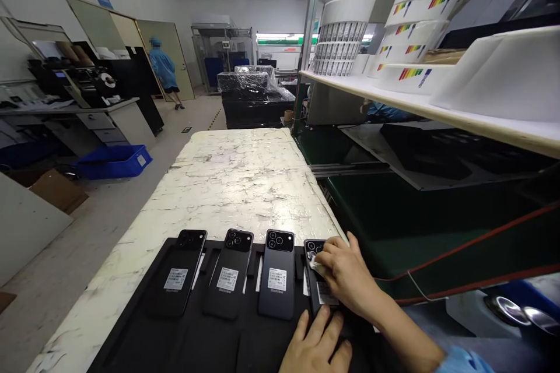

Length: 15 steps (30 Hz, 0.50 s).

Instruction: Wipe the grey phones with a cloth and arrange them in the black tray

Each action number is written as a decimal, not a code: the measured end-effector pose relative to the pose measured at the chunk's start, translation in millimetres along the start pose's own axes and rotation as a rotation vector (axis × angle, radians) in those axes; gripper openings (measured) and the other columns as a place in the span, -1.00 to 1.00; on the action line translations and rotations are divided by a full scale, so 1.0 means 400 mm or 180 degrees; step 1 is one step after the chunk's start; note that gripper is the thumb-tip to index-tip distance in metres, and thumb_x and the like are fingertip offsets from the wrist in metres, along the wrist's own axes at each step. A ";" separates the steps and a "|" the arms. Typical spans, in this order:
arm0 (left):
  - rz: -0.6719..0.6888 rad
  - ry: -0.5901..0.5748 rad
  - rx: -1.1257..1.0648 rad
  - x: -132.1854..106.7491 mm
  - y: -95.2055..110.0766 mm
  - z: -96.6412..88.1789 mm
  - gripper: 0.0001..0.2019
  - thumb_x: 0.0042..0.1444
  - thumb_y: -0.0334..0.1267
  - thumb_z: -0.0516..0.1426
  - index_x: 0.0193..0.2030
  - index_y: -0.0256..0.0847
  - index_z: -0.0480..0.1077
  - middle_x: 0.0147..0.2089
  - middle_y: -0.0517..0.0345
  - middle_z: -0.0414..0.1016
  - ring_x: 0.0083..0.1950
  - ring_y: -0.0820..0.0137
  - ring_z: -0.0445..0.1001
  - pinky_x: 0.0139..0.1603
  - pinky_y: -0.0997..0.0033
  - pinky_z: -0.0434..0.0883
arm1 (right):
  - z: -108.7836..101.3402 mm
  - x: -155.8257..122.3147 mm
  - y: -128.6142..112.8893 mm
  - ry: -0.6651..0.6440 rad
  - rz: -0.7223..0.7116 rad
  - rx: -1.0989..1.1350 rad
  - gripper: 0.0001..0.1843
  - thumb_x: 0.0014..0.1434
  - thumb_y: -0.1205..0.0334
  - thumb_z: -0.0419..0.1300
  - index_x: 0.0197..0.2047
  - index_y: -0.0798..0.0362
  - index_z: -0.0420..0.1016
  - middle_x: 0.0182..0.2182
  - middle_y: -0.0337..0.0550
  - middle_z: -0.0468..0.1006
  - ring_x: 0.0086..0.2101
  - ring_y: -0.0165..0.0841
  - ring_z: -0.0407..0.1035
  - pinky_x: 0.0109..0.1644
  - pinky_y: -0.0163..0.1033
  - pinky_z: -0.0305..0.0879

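Note:
Several dark smartphones lie face down in a row in a black tray [192, 341], each with a white label on its back. The rightmost phone [321, 291] is partly covered by my hands. My right hand [345, 271] is closed on a small white wipe [314, 263], pressed near that phone's camera area. My left hand [317, 344] lies with fingers spread at the phone's lower end, holding nothing. Left of it lie a phone [276, 300], another phone [228, 300] and the leftmost phone [177, 297], with their upper ends over the tray's far edge.
The tray rests on a worn cream-coloured table [236, 175]. To the right runs a green conveyor belt [394, 215], under a shelf [394, 96] with stacks of label rolls [339, 41]. A blue bin [114, 162] stands on the floor at left. A person in blue [163, 67] is near the far door.

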<state>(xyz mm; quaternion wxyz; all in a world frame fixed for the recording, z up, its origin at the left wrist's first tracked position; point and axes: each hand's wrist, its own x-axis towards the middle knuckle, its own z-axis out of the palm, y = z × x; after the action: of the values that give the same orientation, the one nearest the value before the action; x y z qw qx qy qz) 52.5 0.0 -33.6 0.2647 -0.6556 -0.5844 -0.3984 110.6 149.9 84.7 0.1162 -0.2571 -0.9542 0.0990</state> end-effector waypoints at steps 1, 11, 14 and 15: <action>0.0017 -0.0024 -0.0004 -0.005 0.000 0.003 -0.77 0.36 -0.17 0.02 -0.18 -0.01 0.52 0.07 0.36 0.55 0.08 0.37 0.52 0.03 0.32 0.53 | 0.004 -0.012 0.013 0.0078 0.0050 -0.0034 -0.79 0.17 0.42 0.15 -0.34 -0.05 0.56 -0.38 -0.20 0.54 -0.13 -0.19 0.33 0.28 0.31 -0.23; 0.0063 -0.0179 -0.0041 -0.021 -0.004 0.008 -0.83 0.31 -0.15 0.09 -0.11 0.03 0.52 0.11 0.30 0.53 0.08 0.36 0.52 0.08 0.32 0.51 | 0.074 0.014 -0.009 0.0679 -0.0006 0.0115 -0.85 0.26 0.35 0.13 -0.25 -0.02 0.54 -0.35 -0.17 0.53 -0.16 -0.21 0.34 0.29 0.26 -0.20; 0.0089 -0.0262 -0.0015 -0.011 -0.007 -0.002 -0.83 0.31 -0.14 0.09 -0.11 0.01 0.51 0.11 0.31 0.53 0.08 0.35 0.52 0.05 0.32 0.52 | 0.066 0.047 -0.034 0.0500 -0.0010 -0.0011 -0.84 0.25 0.36 0.14 -0.28 -0.01 0.54 -0.35 -0.18 0.54 -0.13 -0.19 0.34 0.30 0.29 -0.23; 0.0108 -0.0254 -0.0003 -0.010 -0.008 -0.004 -0.83 0.32 -0.16 0.09 -0.11 0.00 0.51 0.10 0.31 0.54 0.08 0.35 0.52 0.05 0.32 0.52 | 0.061 0.055 -0.034 0.0445 0.0021 -0.0052 -0.84 0.24 0.37 0.15 -0.30 -0.01 0.54 -0.35 -0.17 0.54 -0.13 -0.18 0.34 0.29 0.29 -0.22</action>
<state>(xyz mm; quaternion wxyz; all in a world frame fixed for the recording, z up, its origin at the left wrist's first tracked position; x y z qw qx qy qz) 49.0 -3.0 -36.3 0.2476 -0.6808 -0.5831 -0.3677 79.0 146.6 68.7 0.1801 -0.2674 -0.9437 0.0734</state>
